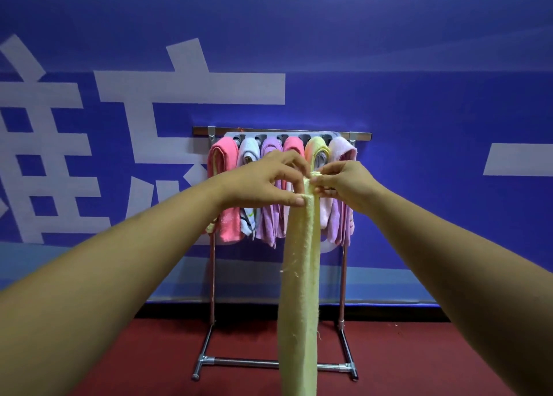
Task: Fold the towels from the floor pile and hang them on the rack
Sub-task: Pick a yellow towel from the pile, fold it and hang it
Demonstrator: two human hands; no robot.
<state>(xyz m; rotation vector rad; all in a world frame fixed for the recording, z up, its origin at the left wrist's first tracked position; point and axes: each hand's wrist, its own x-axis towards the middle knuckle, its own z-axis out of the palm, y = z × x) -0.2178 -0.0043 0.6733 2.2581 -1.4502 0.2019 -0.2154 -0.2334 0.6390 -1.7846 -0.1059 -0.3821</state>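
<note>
**Item:** yellow towel (299,276).
**Location:** in the air in front of the person, held at its top end by both hands, not yet on the rack.
**Form:** folded lengthwise into a narrow strip. The long axis is vertical and it hangs straight down past the bottom of the view, so the lower end is not seen.
**Surface:** pale yellow terry, fuzzy, with loose threads along the left edge. It looks soft and limp, and would likely swing or fall open if one grip lets go.

**Left hand** (266,180): thumb and fingers pinch the strip's top at its left side.
**Right hand** (344,183): fingertips pinch the top at its right side.
**Hands:** close together and level, neither plainly nearer the rack.

**Rack** (362,136): straight ahead beyond the hands, against the blue wall (419,96). Its top bar runs left to right, crosswise to the hanging strip. The metal legs stand on the red floor (134,359).

**On the bar, side by side:**
- pink towel (224,162)
- white patterned towel (247,148)
- purple towel (270,145)
- second pink towel (294,145)
- yellow-orange towel (314,150)
- pale pink towel (341,150)

The held strip hides parts of the fourth and fifth. Whether the bar has free space cannot be told.

**Judgement:** folding looks about finished. The next move calls for carrying the top end forward and over the bar, so that the strip drapes on both sides.

**Floor pile:** not in view.
</note>
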